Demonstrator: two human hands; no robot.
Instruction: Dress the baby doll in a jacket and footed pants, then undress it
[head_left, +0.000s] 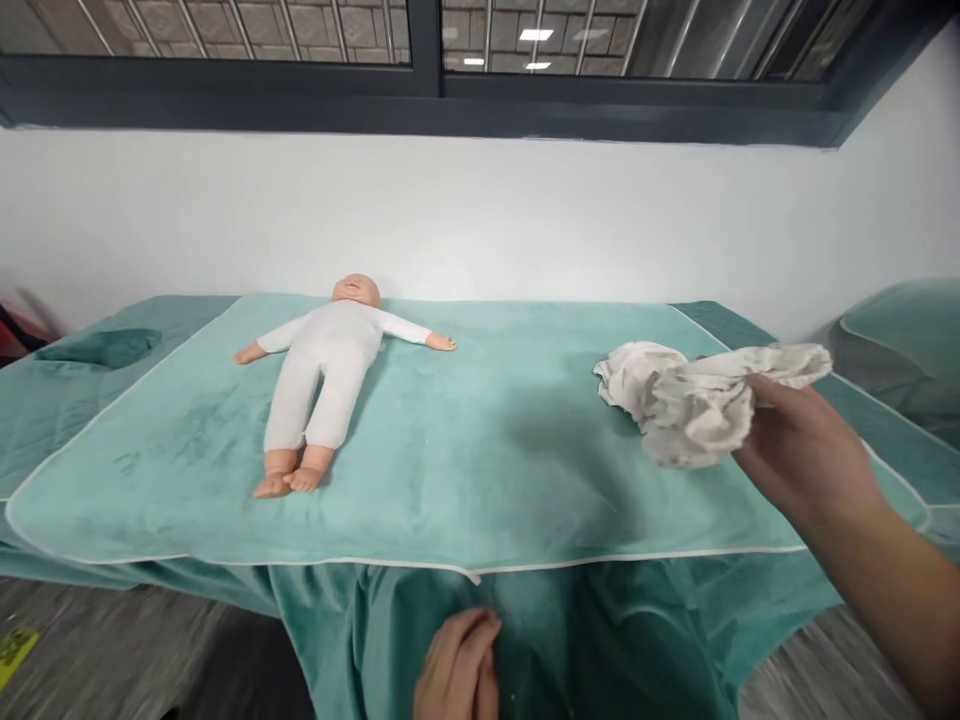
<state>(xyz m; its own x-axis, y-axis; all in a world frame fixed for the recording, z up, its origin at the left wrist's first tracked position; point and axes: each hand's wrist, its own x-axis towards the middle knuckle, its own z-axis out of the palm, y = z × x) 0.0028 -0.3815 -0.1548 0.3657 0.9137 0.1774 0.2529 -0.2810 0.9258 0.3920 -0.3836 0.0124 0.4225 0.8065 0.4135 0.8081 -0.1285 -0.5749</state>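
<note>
My right hand [810, 450] is closed on a crumpled white cloth [697, 405] with faint small marks, held above the right part of a pale green mat. The bunched folds hide how the cloth is shaped. My left hand [459, 665] hangs low at the bottom middle, in front of the bed's edge. Its fingers are curled together, and nothing shows in them. On the left part of the mat lies a baby doll [330, 350] on its back. It has a white cloth body, arms spread and bare feet towards me.
The pale green mat [465, 480] with white piping covers a bed draped in darker green cloth [360, 620]. At the right end is a green cushion-like bundle [911, 325]. Behind stands a white wall [480, 210] below a dark-framed window [427, 100] with bars.
</note>
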